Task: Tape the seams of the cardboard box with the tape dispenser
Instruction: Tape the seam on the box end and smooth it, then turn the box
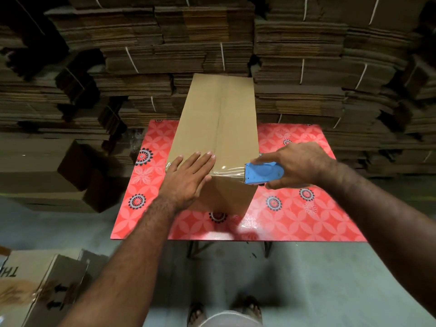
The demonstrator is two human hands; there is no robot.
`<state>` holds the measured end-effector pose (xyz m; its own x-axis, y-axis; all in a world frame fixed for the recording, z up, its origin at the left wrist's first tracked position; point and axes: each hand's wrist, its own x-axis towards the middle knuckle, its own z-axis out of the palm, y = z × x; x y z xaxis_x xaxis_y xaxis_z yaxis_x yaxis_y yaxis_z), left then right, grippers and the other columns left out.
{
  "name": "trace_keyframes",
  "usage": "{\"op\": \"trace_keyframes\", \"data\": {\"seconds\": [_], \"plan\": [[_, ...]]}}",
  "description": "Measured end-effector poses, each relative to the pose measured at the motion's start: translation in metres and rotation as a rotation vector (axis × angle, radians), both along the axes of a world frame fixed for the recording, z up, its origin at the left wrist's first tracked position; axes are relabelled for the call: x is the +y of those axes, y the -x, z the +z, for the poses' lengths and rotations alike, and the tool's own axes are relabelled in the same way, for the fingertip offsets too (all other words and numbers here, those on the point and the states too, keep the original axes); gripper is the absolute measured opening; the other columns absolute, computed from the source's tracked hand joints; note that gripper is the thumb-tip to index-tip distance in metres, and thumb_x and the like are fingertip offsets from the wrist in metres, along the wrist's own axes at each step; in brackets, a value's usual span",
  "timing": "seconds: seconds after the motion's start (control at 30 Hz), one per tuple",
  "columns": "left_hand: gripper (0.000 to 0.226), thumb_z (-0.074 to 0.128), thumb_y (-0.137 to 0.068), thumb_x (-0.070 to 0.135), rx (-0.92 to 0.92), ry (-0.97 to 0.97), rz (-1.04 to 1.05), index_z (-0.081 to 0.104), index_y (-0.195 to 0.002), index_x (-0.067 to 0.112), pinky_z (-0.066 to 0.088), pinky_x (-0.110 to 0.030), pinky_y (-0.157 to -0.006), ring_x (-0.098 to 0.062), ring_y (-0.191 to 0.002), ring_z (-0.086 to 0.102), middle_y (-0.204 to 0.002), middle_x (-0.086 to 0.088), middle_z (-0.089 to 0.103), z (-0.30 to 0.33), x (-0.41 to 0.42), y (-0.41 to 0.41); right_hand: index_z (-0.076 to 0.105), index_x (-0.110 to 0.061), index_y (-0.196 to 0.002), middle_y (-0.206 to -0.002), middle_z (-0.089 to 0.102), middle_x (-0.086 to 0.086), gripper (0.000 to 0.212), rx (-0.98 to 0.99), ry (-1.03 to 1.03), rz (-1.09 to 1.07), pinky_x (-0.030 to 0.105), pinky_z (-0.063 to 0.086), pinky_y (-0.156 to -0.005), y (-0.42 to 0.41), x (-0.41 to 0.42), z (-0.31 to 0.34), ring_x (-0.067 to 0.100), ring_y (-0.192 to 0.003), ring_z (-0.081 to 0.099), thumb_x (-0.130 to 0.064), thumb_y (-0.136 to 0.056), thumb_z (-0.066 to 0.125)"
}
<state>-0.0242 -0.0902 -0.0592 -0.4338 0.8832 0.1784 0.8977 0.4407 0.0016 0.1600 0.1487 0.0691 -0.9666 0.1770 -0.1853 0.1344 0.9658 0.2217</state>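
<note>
A long brown cardboard box point(217, 119) lies on a small red patterned table point(295, 208), its top flaps meeting in a centre seam that runs away from me. My left hand point(188, 177) lies flat with straight fingers on the near left corner of the box top. My right hand point(298, 165) grips a blue tape dispenser point(262, 173) at the box's near right corner. A strip of clear tape point(227, 169) stretches across the near top edge from the dispenser toward my left hand.
Tall stacks of flattened cardboard point(306, 67) fill the wall behind the table. Assembled boxes point(59, 175) stand on the floor at the left, and another printed box point(40, 286) sits at the near left. The floor is grey concrete; my sandalled feet point(224, 310) show below.
</note>
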Motion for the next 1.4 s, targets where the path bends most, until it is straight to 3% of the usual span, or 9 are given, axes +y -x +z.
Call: {"op": "trace_keyframes", "data": {"seconds": [0.17, 0.37, 0.53, 0.67, 0.8, 1.0, 1.2, 1.3, 1.4], "plan": [[0.059, 0.024, -0.099, 0.041, -0.015, -0.023, -0.023, 0.02, -0.157, 0.029, 0.017, -0.053, -0.119, -0.014, -0.151, 0.018, -0.164, 0.01, 0.019, 0.014, 0.009, -0.015, 0.033, -0.059, -0.142, -0.117, 0.068, -0.013, 0.076, 0.018, 0.054, -0.011, 0.028, 0.048, -0.062, -0.008, 0.008, -0.008, 0.018, -0.097, 0.065, -0.083, -0.073, 0.053], [0.057, 0.019, -0.103, 0.04, -0.122, -0.023, -0.123, 0.019, -0.158, 0.023, 0.006, -0.043, -0.124, -0.01, -0.152, 0.01, -0.165, 0.008, 0.014, 0.021, 0.058, -0.051, 0.031, -0.059, -0.143, -0.117, 0.068, -0.014, 0.076, 0.026, 0.037, -0.004, 0.027, 0.047, -0.061, -0.011, 0.009, -0.005, 0.017, -0.097, 0.064, -0.082, -0.074, 0.055], [0.053, 0.021, -0.105, 0.045, -0.091, 0.001, -0.026, 0.016, -0.157, 0.034, 0.016, -0.045, -0.121, -0.012, -0.151, 0.017, -0.164, 0.013, 0.016, 0.007, 0.065, -0.053, 0.031, -0.058, -0.143, -0.117, 0.067, -0.014, 0.075, 0.052, 0.061, 0.011, 0.025, 0.045, -0.058, -0.015, 0.014, -0.013, 0.016, -0.096, 0.063, -0.078, -0.076, 0.055], [0.053, 0.015, -0.105, 0.047, -0.082, 0.04, -0.024, 0.006, -0.157, 0.038, 0.013, -0.044, -0.122, -0.011, -0.152, 0.012, -0.165, 0.015, 0.009, 0.009, 0.065, -0.053, 0.026, -0.059, -0.144, -0.121, 0.066, -0.013, 0.074, 0.031, 0.095, 0.012, 0.024, 0.039, -0.056, -0.031, 0.03, -0.017, 0.016, -0.097, 0.063, -0.078, -0.077, 0.052], [0.053, 0.014, -0.105, 0.047, -0.084, 0.043, -0.017, 0.006, -0.156, 0.039, 0.012, -0.044, -0.122, -0.011, -0.152, 0.012, -0.165, 0.015, 0.008, 0.01, 0.064, -0.052, 0.021, -0.063, -0.142, -0.125, 0.065, -0.016, 0.081, 0.041, 0.14, -0.025, 0.03, 0.053, -0.067, -0.055, 0.052, -0.026, 0.014, -0.104, 0.064, -0.088, -0.066, 0.034], [0.055, 0.009, -0.102, 0.05, -0.091, 0.078, -0.029, 0.003, -0.156, 0.04, 0.011, -0.045, -0.122, -0.011, -0.152, 0.009, -0.165, 0.016, 0.006, 0.012, 0.063, -0.052, 0.025, -0.061, -0.142, -0.118, 0.068, -0.015, 0.076, 0.07, 0.078, -0.028, 0.029, 0.051, -0.064, -0.056, 0.05, -0.029, 0.016, -0.101, 0.064, -0.082, -0.073, 0.05], [0.057, 0.019, -0.1, 0.043, -0.046, 0.079, 0.02, 0.018, -0.157, 0.031, 0.004, -0.054, -0.121, -0.017, -0.152, 0.013, -0.165, 0.007, 0.016, 0.037, 0.082, -0.073, 0.028, -0.059, -0.142, -0.122, 0.067, -0.016, 0.082, 0.095, 0.13, -0.058, 0.034, 0.056, -0.071, -0.062, 0.051, -0.044, 0.017, -0.103, 0.065, -0.086, -0.066, 0.04], [0.057, 0.02, -0.102, 0.041, -0.043, 0.099, -0.079, 0.016, -0.157, 0.026, 0.006, -0.051, -0.122, -0.017, -0.153, 0.009, -0.166, 0.006, 0.013, 0.038, 0.102, -0.085, 0.027, -0.059, -0.142, -0.122, 0.067, -0.017, 0.089, 0.109, 0.154, -0.071, 0.035, 0.057, -0.073, -0.063, 0.055, -0.048, 0.018, -0.102, 0.066, -0.088, -0.058, 0.029], [0.055, 0.02, -0.105, 0.042, -0.085, 0.124, -0.129, 0.014, -0.158, 0.028, 0.012, -0.049, -0.122, -0.016, -0.153, 0.009, -0.166, 0.008, 0.01, 0.024, 0.107, -0.085, 0.028, -0.058, -0.143, -0.124, 0.067, -0.017, 0.087, 0.114, 0.16, -0.065, 0.035, 0.057, -0.073, -0.063, 0.057, -0.051, 0.018, -0.103, 0.066, -0.088, -0.061, 0.032]]}}
